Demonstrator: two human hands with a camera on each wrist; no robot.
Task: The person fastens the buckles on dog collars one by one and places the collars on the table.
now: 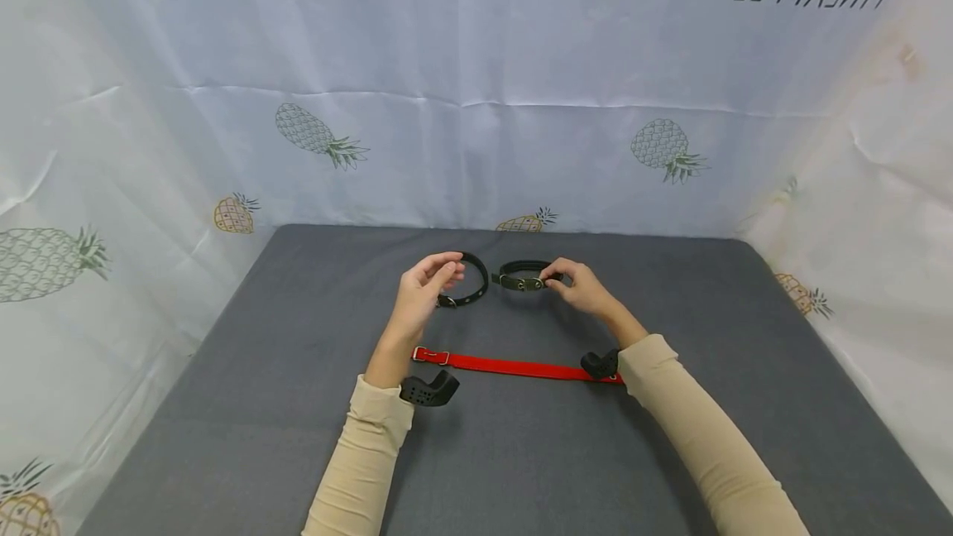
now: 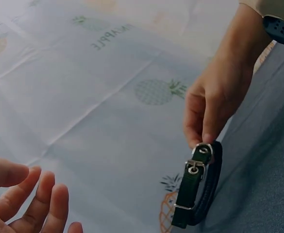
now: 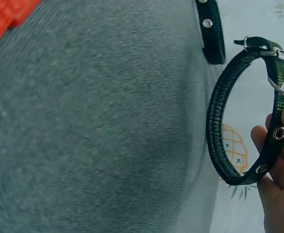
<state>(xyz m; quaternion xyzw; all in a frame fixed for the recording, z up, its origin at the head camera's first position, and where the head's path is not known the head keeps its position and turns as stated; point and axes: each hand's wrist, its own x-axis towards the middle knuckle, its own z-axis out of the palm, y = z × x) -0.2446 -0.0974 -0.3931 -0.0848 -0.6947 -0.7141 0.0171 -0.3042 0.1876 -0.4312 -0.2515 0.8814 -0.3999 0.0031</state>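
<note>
My right hand (image 1: 588,292) pinches a dark green buckled collar (image 1: 524,284) by its band, near the metal ring. In the right wrist view this collar (image 3: 215,131) forms a closed loop with eyelets and a silver buckle (image 3: 281,56). My left hand (image 1: 419,292) is raised with loosely bent fingers and nothing between them; the left wrist view shows its fingertips (image 2: 59,191) apart from the collar (image 2: 188,191). Behind the left hand lies a black collar (image 1: 482,288) with metal studs or eyelets, curved into a loop and partly hidden by that hand.
A red collar (image 1: 514,367) lies stretched out across the grey tabletop (image 1: 506,453), its right end partly covered by the right wrist's black camera mount (image 1: 599,364). White cloth printed with pineapples (image 1: 462,164) hangs behind and at both sides.
</note>
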